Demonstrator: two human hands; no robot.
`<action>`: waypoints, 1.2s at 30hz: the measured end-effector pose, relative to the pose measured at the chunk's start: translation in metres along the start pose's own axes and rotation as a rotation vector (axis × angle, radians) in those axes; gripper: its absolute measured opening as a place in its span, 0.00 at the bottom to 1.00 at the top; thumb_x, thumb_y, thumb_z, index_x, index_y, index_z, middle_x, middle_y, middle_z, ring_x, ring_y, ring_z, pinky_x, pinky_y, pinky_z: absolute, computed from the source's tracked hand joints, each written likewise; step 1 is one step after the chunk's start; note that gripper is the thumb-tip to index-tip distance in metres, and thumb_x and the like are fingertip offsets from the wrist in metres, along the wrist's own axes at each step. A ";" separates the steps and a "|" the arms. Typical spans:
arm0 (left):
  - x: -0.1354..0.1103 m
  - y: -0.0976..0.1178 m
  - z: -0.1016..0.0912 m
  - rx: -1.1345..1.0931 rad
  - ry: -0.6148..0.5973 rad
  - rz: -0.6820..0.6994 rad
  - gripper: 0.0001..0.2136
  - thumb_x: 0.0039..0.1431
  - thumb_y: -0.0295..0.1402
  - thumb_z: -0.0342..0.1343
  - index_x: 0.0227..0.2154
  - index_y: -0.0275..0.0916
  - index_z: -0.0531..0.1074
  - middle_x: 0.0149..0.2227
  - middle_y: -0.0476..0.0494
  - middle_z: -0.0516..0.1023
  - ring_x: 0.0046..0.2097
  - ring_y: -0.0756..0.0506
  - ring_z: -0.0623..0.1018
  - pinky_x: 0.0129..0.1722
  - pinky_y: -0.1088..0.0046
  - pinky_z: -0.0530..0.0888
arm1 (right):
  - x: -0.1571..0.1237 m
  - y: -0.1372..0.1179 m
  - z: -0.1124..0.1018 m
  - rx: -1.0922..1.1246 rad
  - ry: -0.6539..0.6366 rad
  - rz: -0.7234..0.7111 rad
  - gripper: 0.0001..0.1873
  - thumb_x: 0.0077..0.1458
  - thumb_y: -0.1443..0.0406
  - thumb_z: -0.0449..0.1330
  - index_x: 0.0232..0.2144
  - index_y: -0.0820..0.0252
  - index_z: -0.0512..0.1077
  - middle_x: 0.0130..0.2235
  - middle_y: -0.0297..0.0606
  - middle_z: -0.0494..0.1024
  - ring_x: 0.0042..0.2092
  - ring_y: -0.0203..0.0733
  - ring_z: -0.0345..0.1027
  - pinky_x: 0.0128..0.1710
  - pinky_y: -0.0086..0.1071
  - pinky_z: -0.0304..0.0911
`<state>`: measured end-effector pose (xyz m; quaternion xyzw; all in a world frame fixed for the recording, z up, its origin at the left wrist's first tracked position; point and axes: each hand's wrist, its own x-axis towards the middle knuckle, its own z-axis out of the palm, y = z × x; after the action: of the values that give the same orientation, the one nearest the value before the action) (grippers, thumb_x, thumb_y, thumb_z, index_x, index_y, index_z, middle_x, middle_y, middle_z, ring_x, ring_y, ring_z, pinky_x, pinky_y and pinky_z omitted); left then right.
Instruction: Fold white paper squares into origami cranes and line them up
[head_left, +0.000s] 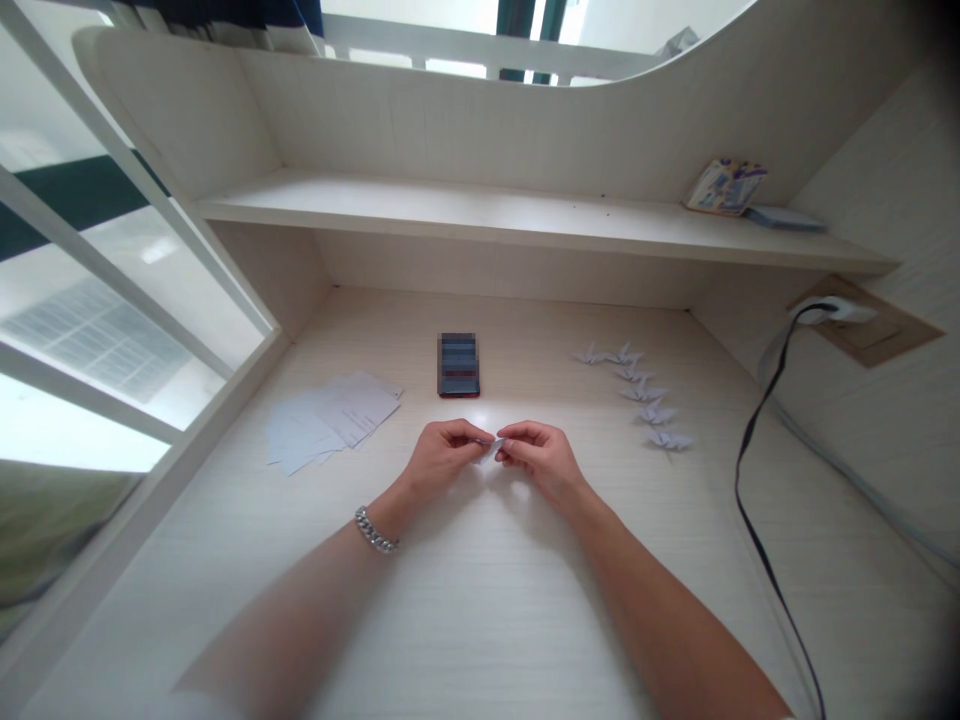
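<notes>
Between my fingertips, over the middle of the desk, is a small folded piece of white paper (491, 447), mostly hidden by the fingers. My left hand (448, 452) pinches it from the left, with a silver chain bracelet (375, 532) at the wrist. On the other side my right hand (541, 457) pinches the same paper between thumb and fingers. Several folded paper cranes (651, 412) stand in a line to the right. Loose white paper sheets (334, 420) lie fanned in an overlapping pile to the left.
A phone (458, 365) lies beyond my hands on the desk (480, 620). A shelf (450, 210) spans the back, with a small colourful box (725, 187) at its right. From a wall socket (866, 320), a black cable (742, 480) runs down the right side. White rails (112, 270) border the left.
</notes>
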<state>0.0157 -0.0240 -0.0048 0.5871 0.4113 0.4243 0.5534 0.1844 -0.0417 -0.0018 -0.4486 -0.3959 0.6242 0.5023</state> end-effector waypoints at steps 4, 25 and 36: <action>0.001 -0.001 0.000 -0.009 -0.001 -0.013 0.08 0.47 0.34 0.61 0.28 0.34 0.78 0.27 0.43 0.78 0.30 0.50 0.74 0.30 0.76 0.68 | 0.001 0.001 -0.001 0.004 0.005 0.013 0.10 0.36 0.65 0.66 0.26 0.63 0.74 0.22 0.36 0.76 0.25 0.37 0.70 0.26 0.30 0.66; 0.000 -0.002 -0.002 0.119 -0.059 0.038 0.10 0.50 0.36 0.58 0.32 0.35 0.78 0.32 0.41 0.78 0.33 0.48 0.75 0.33 0.74 0.70 | 0.001 -0.002 -0.002 0.055 -0.005 0.100 0.07 0.37 0.69 0.64 0.25 0.65 0.76 0.21 0.37 0.76 0.25 0.36 0.70 0.25 0.27 0.65; 0.000 0.004 -0.002 0.268 -0.066 0.134 0.08 0.53 0.33 0.56 0.31 0.37 0.78 0.32 0.42 0.77 0.34 0.48 0.74 0.34 0.74 0.70 | 0.001 -0.001 -0.004 0.078 -0.039 0.121 0.10 0.37 0.68 0.66 0.27 0.65 0.76 0.22 0.39 0.76 0.26 0.37 0.71 0.26 0.28 0.65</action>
<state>0.0134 -0.0236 -0.0013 0.6954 0.4056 0.3821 0.4538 0.1881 -0.0401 -0.0017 -0.4398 -0.3532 0.6769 0.4729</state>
